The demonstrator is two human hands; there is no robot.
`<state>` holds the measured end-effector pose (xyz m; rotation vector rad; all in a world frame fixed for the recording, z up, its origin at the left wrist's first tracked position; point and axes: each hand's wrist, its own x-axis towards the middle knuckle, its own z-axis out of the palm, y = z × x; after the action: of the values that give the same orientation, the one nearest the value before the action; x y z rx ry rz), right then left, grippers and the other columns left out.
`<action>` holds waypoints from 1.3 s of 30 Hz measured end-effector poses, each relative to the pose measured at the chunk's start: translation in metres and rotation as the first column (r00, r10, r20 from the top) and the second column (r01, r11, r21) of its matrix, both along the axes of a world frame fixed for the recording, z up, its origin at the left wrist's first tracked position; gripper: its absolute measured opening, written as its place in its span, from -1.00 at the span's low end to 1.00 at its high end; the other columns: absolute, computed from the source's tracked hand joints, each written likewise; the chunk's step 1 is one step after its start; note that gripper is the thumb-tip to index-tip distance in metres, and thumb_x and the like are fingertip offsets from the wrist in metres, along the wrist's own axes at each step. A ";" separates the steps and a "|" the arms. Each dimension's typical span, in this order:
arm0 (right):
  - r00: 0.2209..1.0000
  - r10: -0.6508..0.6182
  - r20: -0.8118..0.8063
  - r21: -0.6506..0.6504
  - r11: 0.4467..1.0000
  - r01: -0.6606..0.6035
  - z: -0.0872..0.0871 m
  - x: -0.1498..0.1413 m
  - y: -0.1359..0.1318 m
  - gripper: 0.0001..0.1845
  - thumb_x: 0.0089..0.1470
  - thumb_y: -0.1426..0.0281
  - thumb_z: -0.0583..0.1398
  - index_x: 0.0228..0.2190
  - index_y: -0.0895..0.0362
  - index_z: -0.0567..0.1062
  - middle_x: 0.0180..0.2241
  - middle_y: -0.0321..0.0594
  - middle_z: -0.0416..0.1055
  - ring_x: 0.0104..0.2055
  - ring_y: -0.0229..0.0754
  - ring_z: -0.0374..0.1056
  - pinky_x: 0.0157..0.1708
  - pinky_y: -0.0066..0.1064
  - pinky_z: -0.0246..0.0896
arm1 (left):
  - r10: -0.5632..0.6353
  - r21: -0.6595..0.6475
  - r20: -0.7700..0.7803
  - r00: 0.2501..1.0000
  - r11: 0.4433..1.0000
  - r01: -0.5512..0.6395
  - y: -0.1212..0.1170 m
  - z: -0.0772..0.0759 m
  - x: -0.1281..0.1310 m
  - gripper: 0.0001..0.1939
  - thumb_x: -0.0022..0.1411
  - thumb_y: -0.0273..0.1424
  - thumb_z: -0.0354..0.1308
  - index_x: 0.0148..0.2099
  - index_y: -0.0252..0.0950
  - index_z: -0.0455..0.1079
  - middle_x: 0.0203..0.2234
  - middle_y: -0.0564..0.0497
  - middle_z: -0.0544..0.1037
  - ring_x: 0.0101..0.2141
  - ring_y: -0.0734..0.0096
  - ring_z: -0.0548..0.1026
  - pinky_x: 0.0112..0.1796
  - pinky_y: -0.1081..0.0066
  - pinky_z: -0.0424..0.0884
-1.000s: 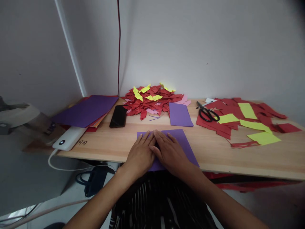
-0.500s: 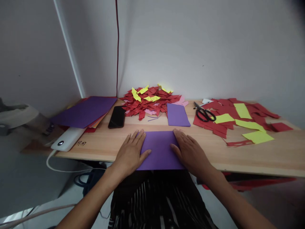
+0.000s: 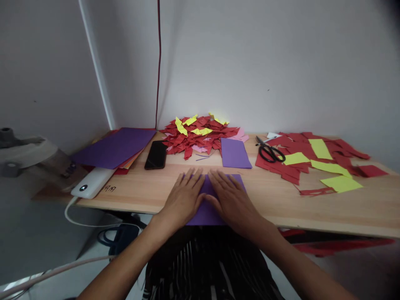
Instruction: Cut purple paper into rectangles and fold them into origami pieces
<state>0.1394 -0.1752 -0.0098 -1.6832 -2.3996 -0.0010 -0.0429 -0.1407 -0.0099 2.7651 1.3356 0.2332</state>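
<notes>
"So, where did we have the purple sheet (image 3: 208, 213)?"

"At the front edge of the worktop (image 3: 140, 191), under our palms. Our left hand (image 3: 183, 202) and right hand (image 3: 233, 203) lay flat on it, fingers stretched forward, gripping nothing."

"What did pressing it well ask of us?"

"Even weight on both sides, we judged, with the thumbs near each other to steady the middle. Light, level smoothing suited it better than a shove, which might have rucked or skewed the paper."

"And the near edge?"

"We needed care there: it lay right by the worktop's brink, so leaning hard could have bent it downward. Whether the sheet was folded, we couldn't tell."

"Had we room beyond?"

"Enough. The smaller purple piece (image 3: 236, 153) lay past our right fingertips, and the scissors (image 3: 270, 152) rested farther right, apart from our hands."
</notes>
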 end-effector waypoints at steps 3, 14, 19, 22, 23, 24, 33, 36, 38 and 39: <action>0.999 0.033 -0.043 -0.059 0.998 -0.035 -0.004 -0.011 0.007 -0.33 0.30 0.14 -0.02 0.27 0.31 0.18 0.30 0.02 0.09 0.36 0.01 0.01 0.31 -0.03 -0.06 | -0.031 -0.051 -0.027 0.999 0.998 0.029 0.004 -0.008 0.004 -0.43 0.39 -0.33 -0.11 0.39 -0.34 0.01 0.35 -0.09 0.10 0.34 0.09 0.00 0.28 -0.01 -0.02; 0.993 -0.118 0.032 -0.001 0.993 0.118 -0.024 0.053 -0.002 -0.34 0.30 0.18 -0.06 0.25 0.36 0.20 0.28 0.10 0.14 0.34 0.01 0.06 0.29 -0.04 -0.01 | 0.071 -0.058 -0.060 0.996 0.996 -0.074 -0.003 -0.004 -0.029 -0.39 0.41 -0.14 -0.15 0.39 -0.27 0.02 0.36 -0.04 0.04 0.35 0.09 -0.01 0.27 -0.01 0.00; 0.987 -0.157 0.035 0.059 0.986 0.155 -0.036 0.070 -0.008 -0.35 0.29 0.18 -0.05 0.25 0.34 0.22 0.26 0.13 0.18 0.31 0.03 0.12 0.28 0.00 -0.01 | 0.117 -0.033 -0.064 0.991 0.992 -0.119 -0.005 -0.007 -0.051 -0.38 0.41 -0.14 -0.16 0.39 -0.32 0.03 0.35 -0.11 0.08 0.34 0.12 0.01 0.27 0.00 0.01; 0.988 -0.152 0.026 0.074 0.986 0.150 -0.035 0.071 -0.009 -0.36 0.28 0.17 -0.04 0.25 0.30 0.22 0.26 0.13 0.18 0.30 0.05 0.13 0.26 0.04 0.00 | 0.120 -0.040 -0.023 0.992 0.992 -0.121 -0.006 -0.007 -0.057 -0.40 0.40 -0.14 -0.14 0.37 -0.31 0.09 0.33 -0.14 0.13 0.34 0.10 0.03 0.26 -0.03 0.03; 0.988 -0.150 0.021 0.069 0.987 0.148 -0.033 0.071 -0.011 -0.35 0.28 0.16 -0.03 0.25 0.30 0.22 0.26 0.13 0.18 0.31 0.06 0.12 0.26 0.05 0.01 | 0.120 -0.049 0.006 0.993 0.992 -0.119 -0.008 -0.006 -0.059 -0.40 0.39 -0.13 -0.12 0.36 -0.30 0.11 0.32 -0.15 0.15 0.34 0.09 0.03 0.26 -0.04 0.03; 0.989 -0.146 0.015 0.062 0.988 0.144 -0.030 0.070 -0.013 -0.34 0.27 0.15 -0.02 0.25 0.30 0.21 0.27 0.14 0.17 0.31 0.07 0.10 0.25 0.05 0.02 | 0.121 -0.060 0.050 0.991 0.991 -0.118 -0.010 -0.006 -0.060 -0.40 0.38 -0.11 -0.10 0.35 -0.29 0.13 0.32 -0.16 0.17 0.33 0.08 0.04 0.26 -0.04 0.03; 0.995 0.088 -0.044 0.021 0.996 -0.087 -0.021 0.062 -0.050 -0.23 0.14 0.15 0.18 0.30 0.10 0.14 0.35 -0.05 0.01 0.37 -0.01 -0.03 0.27 -0.03 0.05 | 0.267 -0.067 0.632 0.728 0.954 -0.291 -0.069 -0.005 -0.065 -0.72 0.35 -0.36 0.02 0.07 -0.19 0.38 -0.05 -0.06 0.53 -0.04 0.29 0.49 -0.01 0.31 0.41; 0.995 0.075 -0.065 0.030 0.997 -0.073 -0.024 0.064 -0.049 -0.39 0.20 0.22 0.14 0.23 0.12 0.27 0.28 -0.03 0.18 0.30 -0.01 0.13 0.20 -0.01 0.15 | 0.278 -0.104 0.674 0.685 0.953 -0.284 -0.088 -0.013 -0.060 -0.76 0.33 -0.39 0.05 0.01 -0.19 0.40 -0.22 -0.02 0.56 -0.19 0.35 0.52 -0.14 0.38 0.43; 0.995 0.073 -0.073 0.040 0.997 -0.070 -0.023 0.066 -0.045 -0.44 0.20 0.20 0.14 0.18 0.14 0.35 0.24 -0.01 0.25 0.27 0.02 0.19 0.16 0.00 0.20 | 0.320 -0.168 0.685 0.655 0.944 -0.285 -0.094 -0.019 -0.055 -0.76 0.32 -0.37 0.06 0.01 -0.21 0.40 -0.32 0.01 0.55 -0.32 0.40 0.52 -0.24 0.43 0.43; 0.994 0.076 -0.078 0.043 0.996 -0.073 -0.023 0.067 -0.044 -0.45 0.20 0.19 0.15 0.16 0.14 0.38 0.22 -0.01 0.28 0.26 0.03 0.21 0.15 0.01 0.22 | 0.348 -0.213 0.688 0.637 0.936 -0.281 -0.095 -0.022 -0.052 -0.75 0.32 -0.36 0.07 0.02 -0.23 0.39 -0.35 0.02 0.54 -0.36 0.42 0.51 -0.28 0.44 0.42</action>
<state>0.2068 -0.2190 -0.0324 -1.5457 -2.3858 0.0287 -0.0953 -0.2358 -0.0320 1.9474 1.4892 1.1157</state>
